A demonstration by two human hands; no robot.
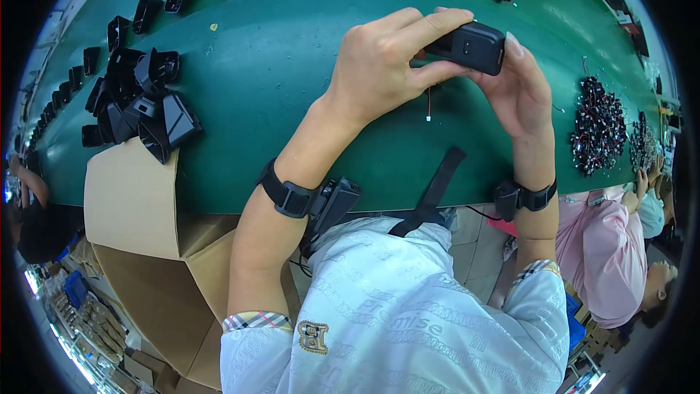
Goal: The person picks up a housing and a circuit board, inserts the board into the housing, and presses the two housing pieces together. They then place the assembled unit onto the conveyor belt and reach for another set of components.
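Both hands up over the green surface (292, 87), and between them sits a small black casing (470, 46), lifted clear, likely to bring its face up for a close look. The left hand (379, 66) arches over from nine o'clock, fingers pinching the casing's near end; the right hand (519, 91) cups it from five o'clock, fingers pressed along its far side. A thin red wire (429, 106) dangles beneath. At nine o'clock, a heap of black shells (138, 106) waits above a cardboard box (131, 197).
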